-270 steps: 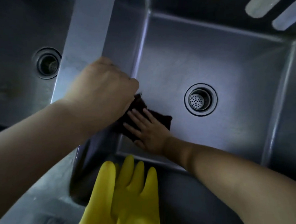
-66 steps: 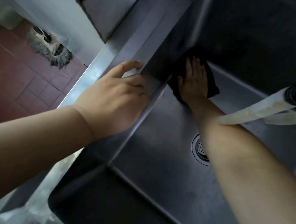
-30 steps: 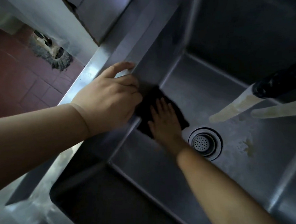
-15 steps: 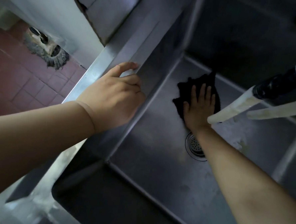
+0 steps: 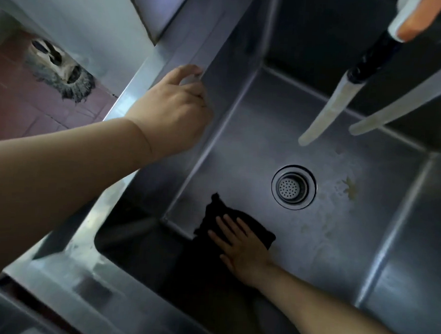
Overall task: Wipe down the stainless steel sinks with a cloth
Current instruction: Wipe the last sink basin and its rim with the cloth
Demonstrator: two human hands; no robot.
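A deep stainless steel sink (image 5: 268,133) fills the view, with a round strainer drain (image 5: 293,187) in its floor. A dark cloth (image 5: 217,215) lies flat on the floor near the front left corner. My right hand (image 5: 243,248) presses flat on the cloth, fingers spread and pointing toward the left wall. My left hand (image 5: 174,107) rests on the sink's left rim (image 5: 196,41), fingers curled over the edge, holding nothing else. Yellowish stains (image 5: 349,189) mark the floor right of the drain.
Two pale hose spouts (image 5: 326,114) hang over the sink from the upper right, one with a black collar and an orange part above. A mop head (image 5: 62,77) lies on the red tiled floor at the left. A white wall panel stands behind it.
My right hand slid the cloth from the back of the sink floor, past the drain, to the front left corner. My left hand stayed on the rim.
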